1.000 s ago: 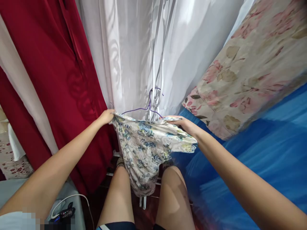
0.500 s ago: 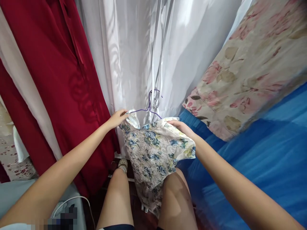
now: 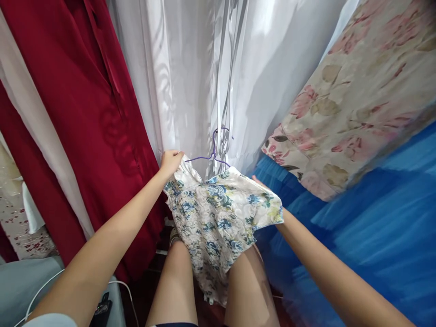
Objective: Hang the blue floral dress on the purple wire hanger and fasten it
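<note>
A white floral dress (image 3: 218, 213) with blue and yellow print hangs in front of my knees, on a thin purple hanger (image 3: 214, 156). My left hand (image 3: 171, 162) is closed, pinching the dress at its left shoulder beside the end of the hanger. The dress's right shoulder and sleeve cover most of my right hand (image 3: 260, 182). Only some fingers show past the fabric's edge, so its grip is hidden. The hanger's hook stands up in front of white ribbons (image 3: 220, 91).
Long white cloth (image 3: 187, 81) hangs behind the dress. Red garments (image 3: 78, 113) hang on the left; a pink-flowered cream garment (image 3: 344, 118) and blue tulle (image 3: 368, 236) on the right. A grey seat (image 3: 27, 284) with a white cable (image 3: 126, 290) and a black item (image 3: 102, 309) is at lower left.
My right hand has slipped from on top of the right shoulder to behind the fabric. My left hand has moved slightly up and pulled the left shoulder outward, spreading the dress.
</note>
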Tool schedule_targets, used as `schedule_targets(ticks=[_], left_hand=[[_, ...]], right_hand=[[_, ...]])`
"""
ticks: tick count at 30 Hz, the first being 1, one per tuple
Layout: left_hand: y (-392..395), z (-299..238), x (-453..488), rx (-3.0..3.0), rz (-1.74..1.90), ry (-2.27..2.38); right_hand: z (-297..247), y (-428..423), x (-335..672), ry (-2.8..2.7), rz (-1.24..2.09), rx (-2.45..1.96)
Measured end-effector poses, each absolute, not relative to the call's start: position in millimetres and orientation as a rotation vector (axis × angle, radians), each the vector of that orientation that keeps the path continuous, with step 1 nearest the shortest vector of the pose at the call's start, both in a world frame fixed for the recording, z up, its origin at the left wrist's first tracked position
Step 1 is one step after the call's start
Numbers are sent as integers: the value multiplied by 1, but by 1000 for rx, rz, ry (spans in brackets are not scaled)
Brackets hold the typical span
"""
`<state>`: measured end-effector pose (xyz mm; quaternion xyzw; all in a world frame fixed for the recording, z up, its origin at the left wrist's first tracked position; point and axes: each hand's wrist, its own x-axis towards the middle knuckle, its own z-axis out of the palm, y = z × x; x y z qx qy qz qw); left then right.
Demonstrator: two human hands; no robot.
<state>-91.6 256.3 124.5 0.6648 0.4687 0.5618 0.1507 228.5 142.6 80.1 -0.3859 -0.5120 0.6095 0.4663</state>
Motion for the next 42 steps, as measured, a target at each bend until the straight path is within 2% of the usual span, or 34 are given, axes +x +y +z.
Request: schedule_targets(ticks=[2,7,11,17,23,31,37,39,42], left_hand=[[258,131,-84,1908,1579,1372],[233,134,-61,2242,1347,1093],[214,135,-56,2460,1411,1091],[232,147,-63,2238,1434,1335],[242,135,-57,2131,1552,1248],[261,140,-41,1999,1589,1181],[232,117,-41,1773,1673,1092],[209,107,-39,1706,1666,1058],[167,105,-33,1530,1597,850]], right_hand=[[80,128,246,-1199,1536,-862],[84,86,260,-1422,1242,-999],[110,81,249,-1303,1174,-939],[156,72,205,-1267,1172,-899],[155,17,150,-1451,1262,-702],[173,64,161,-1362,1112,-780],[161,24,151,-2182,988,-500],[147,18,156,-2315,850,-486],[119,32,169,-2249,398,-696]])
